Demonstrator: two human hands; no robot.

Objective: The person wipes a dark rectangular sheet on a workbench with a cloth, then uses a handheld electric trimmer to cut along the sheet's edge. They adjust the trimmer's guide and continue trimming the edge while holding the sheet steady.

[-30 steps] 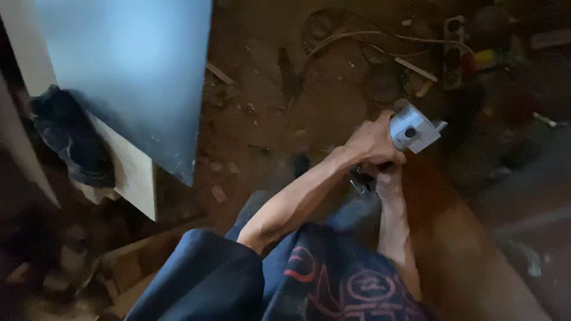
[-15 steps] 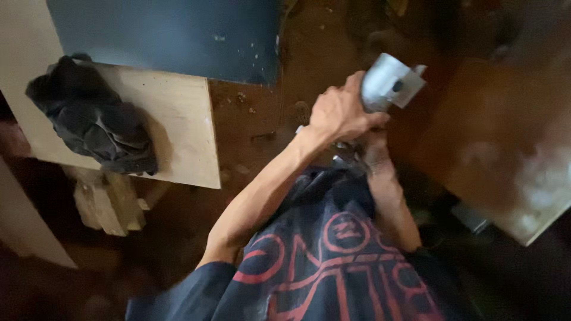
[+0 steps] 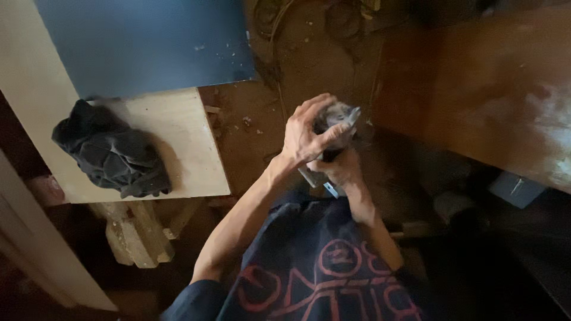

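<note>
The head view looks straight down on a small grey power tool [image 3: 336, 116] with a rounded metal head, held over the dirt floor [image 3: 250, 142] in front of the person's lap. The left hand [image 3: 309, 134] wraps over its top, fingers clamped around the head; the right hand [image 3: 339, 169] grips the darker body from beneath, so both hands are closed on the tool and pressed close together. Most of the tool is hidden by the fingers and blurred; only the pale, dull housing shows, so I cannot tell what fitting it carries.

Fingers sitting this close to the working end could be caught if the tool starts up, and a two-handed hold in mid-air over a littered floor could slip and drop it.

To the left, a pale plywood board [image 3: 178, 154] lies on rough wooden blocks [image 3: 134, 235], with a crumpled dark cloth [image 3: 110, 157] on it and a blue panel [image 3: 148, 44] overlapping its far end. A brown wooden worktop [image 3: 476, 89] stands to the right.
</note>
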